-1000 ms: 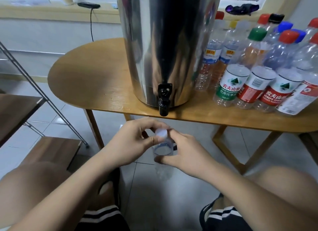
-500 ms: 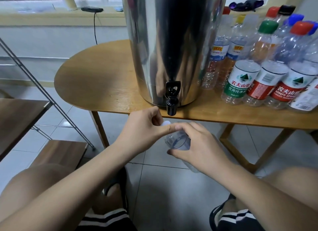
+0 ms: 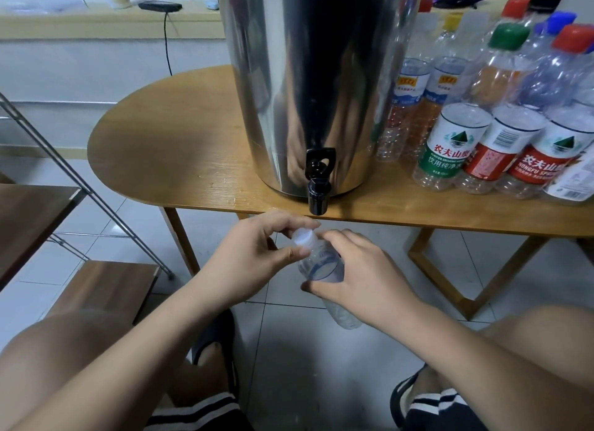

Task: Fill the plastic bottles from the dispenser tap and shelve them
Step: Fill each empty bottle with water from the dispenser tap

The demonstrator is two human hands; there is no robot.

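Silver dispenser (image 3: pixel 308 77), black tap (image 3: pixel 318 186), tan table (image 3: pixel 167 148), green-labelled bottle (image 3: pixel 450 148), white cap (image 3: pixel 303 237)

One dispenser (image 3: pixel 318 77), one tap (image 3: pixel 318 186), one table (image 3: pixel 180 160), two hands.

Dim, flat indoor light with a greenish cast, source probably overhead. Soft shadows on the pale tiled floor (image 3: pixel 321 360). Streaky reflections on the tall polished steel dispenser drum (image 3: pixel 318 77). Wide-angle bending at the edges; slight softness on the clustered clear plastic bottles (image 3: pixel 501 115) at right
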